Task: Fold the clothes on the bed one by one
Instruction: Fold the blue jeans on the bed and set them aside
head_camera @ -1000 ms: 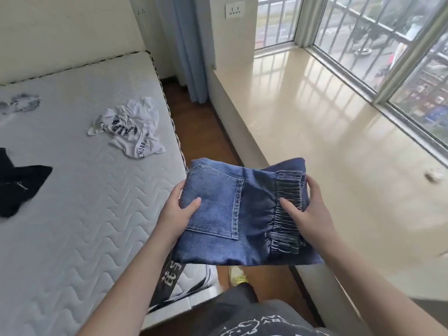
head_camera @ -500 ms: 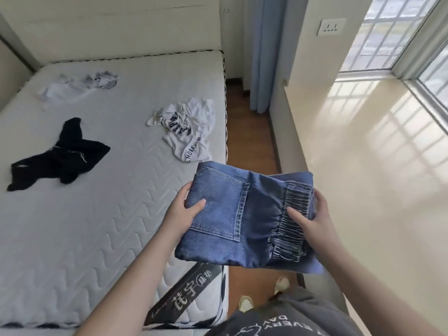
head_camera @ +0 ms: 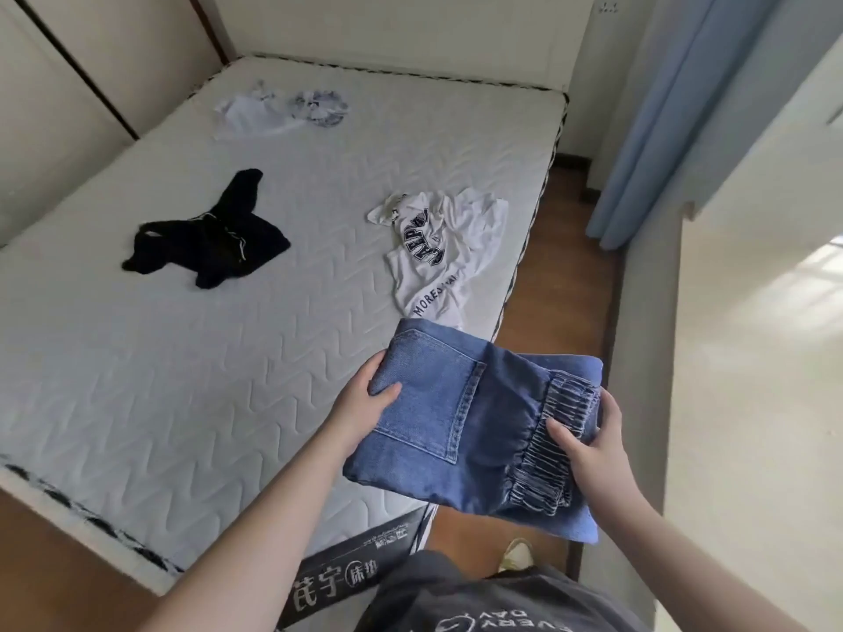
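Both hands hold 1 folded pair of jeans [head_camera: 474,421] in the air over the bed's near right corner. The left hand [head_camera: 365,403] pinches the pocket side, thumb on top; the right hand [head_camera: 593,449] grips the elastic waistband end. On the mattress [head_camera: 182,380] lie 3 unfolded garments: 1 black top [head_camera: 210,239], 1 white T-shirt [head_camera: 438,253] with lettering, and 1 pale crumpled piece [head_camera: 283,111] at the far end, perhaps 2 items, too blurred to tell. 1 blue curtain [head_camera: 657,120] hangs right.
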`<state>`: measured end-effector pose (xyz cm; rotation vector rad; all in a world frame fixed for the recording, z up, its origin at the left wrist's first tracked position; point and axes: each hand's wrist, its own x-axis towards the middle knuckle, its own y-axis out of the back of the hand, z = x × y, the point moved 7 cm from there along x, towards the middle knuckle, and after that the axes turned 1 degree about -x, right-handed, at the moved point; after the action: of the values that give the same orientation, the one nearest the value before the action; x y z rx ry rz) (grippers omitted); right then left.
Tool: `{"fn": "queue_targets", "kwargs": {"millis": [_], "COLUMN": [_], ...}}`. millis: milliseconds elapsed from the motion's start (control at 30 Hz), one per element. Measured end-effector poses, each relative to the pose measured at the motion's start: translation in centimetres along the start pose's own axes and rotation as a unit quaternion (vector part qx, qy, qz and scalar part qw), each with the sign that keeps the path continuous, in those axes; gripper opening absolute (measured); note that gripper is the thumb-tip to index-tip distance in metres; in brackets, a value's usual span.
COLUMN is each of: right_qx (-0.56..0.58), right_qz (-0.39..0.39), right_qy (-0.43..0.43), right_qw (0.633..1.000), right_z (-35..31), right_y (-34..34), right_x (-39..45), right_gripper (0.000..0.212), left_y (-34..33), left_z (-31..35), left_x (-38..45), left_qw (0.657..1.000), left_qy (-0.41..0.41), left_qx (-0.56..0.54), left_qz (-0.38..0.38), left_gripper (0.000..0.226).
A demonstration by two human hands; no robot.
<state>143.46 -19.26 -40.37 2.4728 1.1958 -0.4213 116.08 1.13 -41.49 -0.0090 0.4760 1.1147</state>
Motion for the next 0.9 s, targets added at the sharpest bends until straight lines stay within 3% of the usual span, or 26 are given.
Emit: {"fn": "queue_targets", "kwargs": {"millis": [133, 267, 700, 900], "right_qx": [-0.001, -0.019, 0.009, 0.012], "right_qz": [-0.056, -0.095, -0.135, -0.186], "right_qy": [-0.029, -0.087, -0.271, -0.374], "right_qw": [0.998, 0.991, 0.953, 0.909], "right_z": [-0.5, 0.4, 4.3, 8.4], "right_y": [-3.6, -8.4, -19.6, -23.6], "right_x": [4.3, 8.5, 18.2, 22.7], "right_gripper": [0.070, 0.046, 0.036, 0.032], "left_y": [2.4, 5.4, 12.1, 14.1], "left_z": [-1.6, -4.4, -9.2, -11.2], "left_x": [2.1, 5.0, 18.4, 25.5], "left_qw": [0.998, 0.995, 0.993, 0.985], "left_qy": [0.013, 0.038, 0.084, 0.082], "left_qx": [0.004, 0.005, 0.077, 0.151], "left_qz": [0.054, 0.089, 0.032, 0.023], "left_gripper": [0.053, 0.054, 0.059, 0.065]}}
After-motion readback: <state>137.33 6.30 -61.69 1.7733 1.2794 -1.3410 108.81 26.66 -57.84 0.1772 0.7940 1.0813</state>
